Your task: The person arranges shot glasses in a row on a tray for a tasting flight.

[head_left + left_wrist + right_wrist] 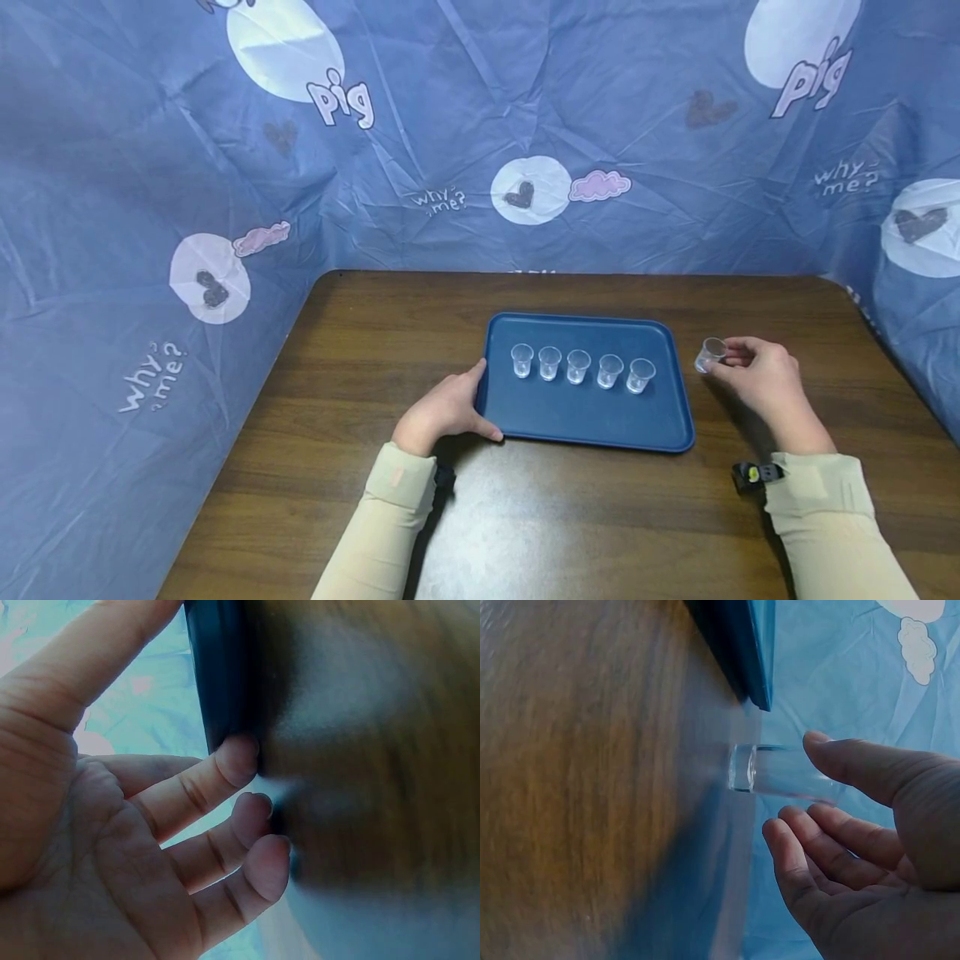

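Note:
A blue rectangular tray (585,421) lies on the wooden table, with several small clear shot glasses (577,367) upright on it in a row. My left hand (448,407) rests against the tray's near left corner, thumb along the front edge and fingers by the left side. In the left wrist view, the spread left hand (142,825) touches the dark tray edge (217,667). Right of the tray, my right hand (765,379) pinches another clear shot glass (708,356) between thumb and fingers. The right wrist view shows that glass (769,769) base toward the table; contact there is unclear.
Brown wooden table (360,333) surrounds the tray on all sides. A blue printed cloth (450,108) hangs behind the table and along its left and right sides. A black wrist device (756,475) sits at the right cuff.

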A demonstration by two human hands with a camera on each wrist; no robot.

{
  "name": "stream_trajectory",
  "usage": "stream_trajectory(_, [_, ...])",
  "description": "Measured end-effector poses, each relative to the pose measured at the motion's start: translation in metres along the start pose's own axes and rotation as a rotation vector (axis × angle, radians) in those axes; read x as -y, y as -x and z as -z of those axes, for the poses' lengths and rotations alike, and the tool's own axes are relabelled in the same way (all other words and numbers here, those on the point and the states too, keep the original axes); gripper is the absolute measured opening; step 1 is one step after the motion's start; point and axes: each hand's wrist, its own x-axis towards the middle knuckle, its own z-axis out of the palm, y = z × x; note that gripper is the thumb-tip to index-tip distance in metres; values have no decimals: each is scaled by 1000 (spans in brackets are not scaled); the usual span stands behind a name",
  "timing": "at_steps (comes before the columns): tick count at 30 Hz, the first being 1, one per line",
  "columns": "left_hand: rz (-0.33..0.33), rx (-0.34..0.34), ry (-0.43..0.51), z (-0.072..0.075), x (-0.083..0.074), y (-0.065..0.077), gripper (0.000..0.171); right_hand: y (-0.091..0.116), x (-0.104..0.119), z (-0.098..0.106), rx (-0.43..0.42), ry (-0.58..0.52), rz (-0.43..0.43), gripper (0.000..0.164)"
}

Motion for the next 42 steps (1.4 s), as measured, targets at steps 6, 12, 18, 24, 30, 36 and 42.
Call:
stream_trajectory(6, [5, 1, -6, -1, 1, 0, 125, -4, -2, -3, 7, 13, 21, 47])
stream_trajectory(12, [4, 0, -8, -1, 0, 0, 125, -5, -2, -7, -3, 24, 7, 45])
stream_trajectory(18, [-3, -4, -2, 0, 0, 0, 125, -4, -1, -10, -30, 15, 12, 40])
stream_trajectory(24, [-6, -4, -8, 0, 0, 0, 124, -4, -3, -12, -48, 10, 20, 37])
stream_trajectory(30, [-3, -2, -6, -1, 1, 1, 124, -5, -4, -13, -46, 10, 6, 40])
stream_trajectory(36, [-8, -3, 1, -2, 2, -1, 124, -4, -4, -14, -54, 8, 9, 38])
stream_trajectory(42, [-7, -7, 2, -2, 2, -1, 124, -3, -4, -14, -74, 12, 33, 35])
